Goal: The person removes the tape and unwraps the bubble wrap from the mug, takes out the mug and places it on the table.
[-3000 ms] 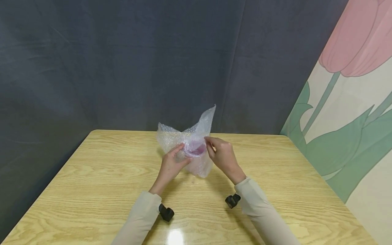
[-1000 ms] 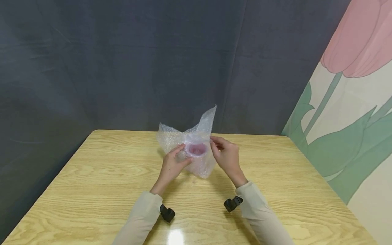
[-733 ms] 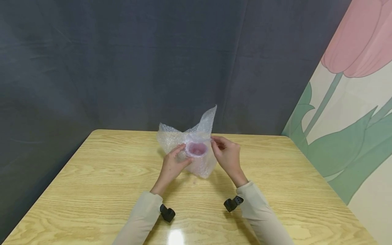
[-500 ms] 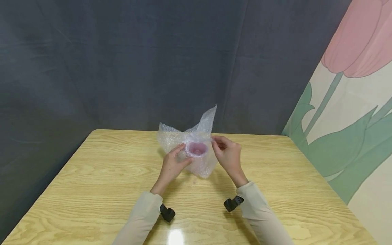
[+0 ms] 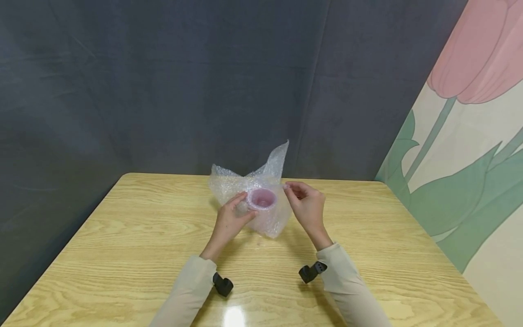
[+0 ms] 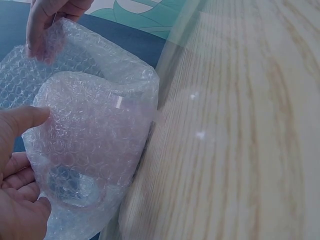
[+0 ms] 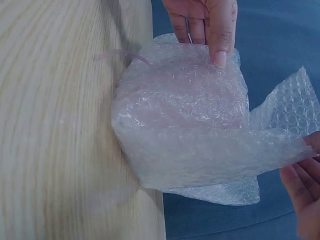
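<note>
Pulled clear bubble-wrap sheet (image 7: pixel 205 155) outward, pinched in my right hand (image 5: pixel 308 206); round pink cup (image 5: pixel 263 198) now shows its full mouth, left hand (image 5: pixel 229 220) grips its wrapped side.

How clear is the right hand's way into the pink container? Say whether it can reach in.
Probably yes: the mouth of the pink container looks uncovered in the head view, close by the right hand. That hand pinches the bubble wrap, so it may need to let go first.

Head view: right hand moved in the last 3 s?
Yes: against the table, the right hand has shifted right, with the bubble wrap pinched in its fingertips.
</note>
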